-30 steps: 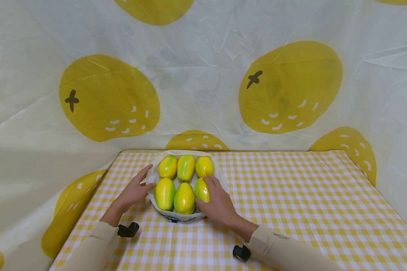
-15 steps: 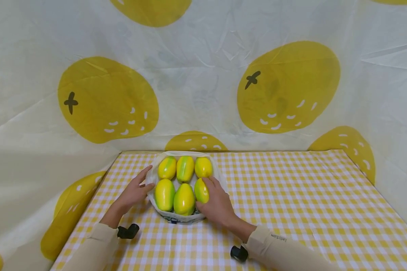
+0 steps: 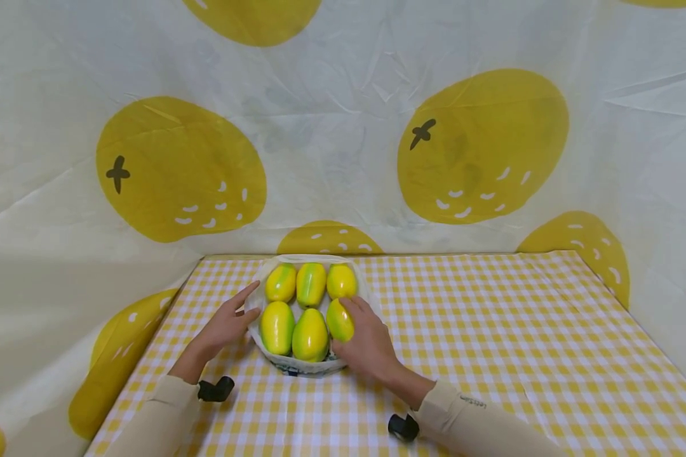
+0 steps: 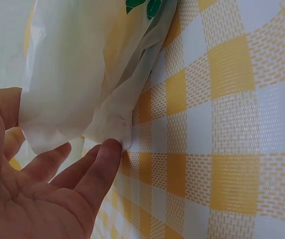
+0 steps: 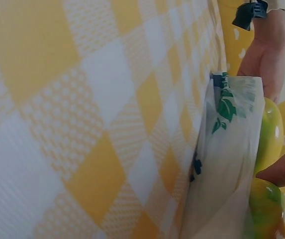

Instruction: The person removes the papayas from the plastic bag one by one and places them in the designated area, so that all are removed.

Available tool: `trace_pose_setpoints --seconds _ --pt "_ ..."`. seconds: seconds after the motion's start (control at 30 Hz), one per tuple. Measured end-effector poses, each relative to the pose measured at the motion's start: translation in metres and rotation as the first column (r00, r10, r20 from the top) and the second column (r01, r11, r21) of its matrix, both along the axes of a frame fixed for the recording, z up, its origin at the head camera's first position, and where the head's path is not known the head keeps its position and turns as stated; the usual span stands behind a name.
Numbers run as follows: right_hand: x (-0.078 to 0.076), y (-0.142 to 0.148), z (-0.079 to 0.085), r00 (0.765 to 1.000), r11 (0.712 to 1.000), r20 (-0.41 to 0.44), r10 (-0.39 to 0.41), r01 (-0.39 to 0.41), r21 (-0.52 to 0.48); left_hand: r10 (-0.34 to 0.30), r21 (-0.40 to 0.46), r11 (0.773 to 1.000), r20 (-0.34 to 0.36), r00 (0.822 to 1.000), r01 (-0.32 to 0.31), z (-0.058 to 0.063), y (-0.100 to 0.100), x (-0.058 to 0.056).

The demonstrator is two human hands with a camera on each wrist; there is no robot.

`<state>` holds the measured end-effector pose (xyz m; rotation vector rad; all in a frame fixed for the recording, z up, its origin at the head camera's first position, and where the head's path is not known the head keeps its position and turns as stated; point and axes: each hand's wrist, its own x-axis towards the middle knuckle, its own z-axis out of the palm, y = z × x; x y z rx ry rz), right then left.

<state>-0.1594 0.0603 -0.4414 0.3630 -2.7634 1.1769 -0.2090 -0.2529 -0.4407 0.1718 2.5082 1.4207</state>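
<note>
In the head view, a whitish plastic bag (image 3: 305,369) with dark green print sits wide open near the table's back left. Several yellow-green mangoes lie inside in two rows, among them a front mango (image 3: 310,335). My right hand (image 3: 368,343) reaches over the bag's right side and grips the front right mango (image 3: 340,320) between thumb and fingers. At the bag's left side, my left hand (image 3: 225,327) has its fingers spread against the plastic. Close up in the left wrist view, the fingertips (image 4: 110,149) touch the bag's wall (image 4: 65,74), some behind it.
A yellow-and-white checked cloth (image 3: 491,330) covers the table, stretching off to the right of the bag. Behind and to the left hangs a pale curtain (image 3: 343,158) printed with large yellow fruit. Each wrist carries a small black camera (image 3: 216,389).
The head view has drifted very slightly. Both hands and the bag keep nearly the same places; the mango in my right hand has tilted a little.
</note>
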Motion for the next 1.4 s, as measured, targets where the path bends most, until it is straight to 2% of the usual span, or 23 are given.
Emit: trace_pose_setpoints --seconds 0.37,0.77,1.4 --pt "-0.001 0.009 0.014 0.997 0.999 -0.075 -0.022 0.018 -0.042 0.016 -0.018 1.000 0.023 1.000 -0.016 -0.003 -0.002 -0.002" --pt "-0.001 0.020 0.032 0.997 0.996 -0.046 -0.068 0.065 -0.065 0.025 -0.020 1.000 0.031 0.999 -0.024 -0.003 -0.002 -0.001" --pt "-0.006 0.042 0.047 0.992 0.991 -0.045 -0.117 0.113 -0.076 0.049 -0.031 0.998 0.043 0.998 -0.048 -0.005 -0.002 -0.002"
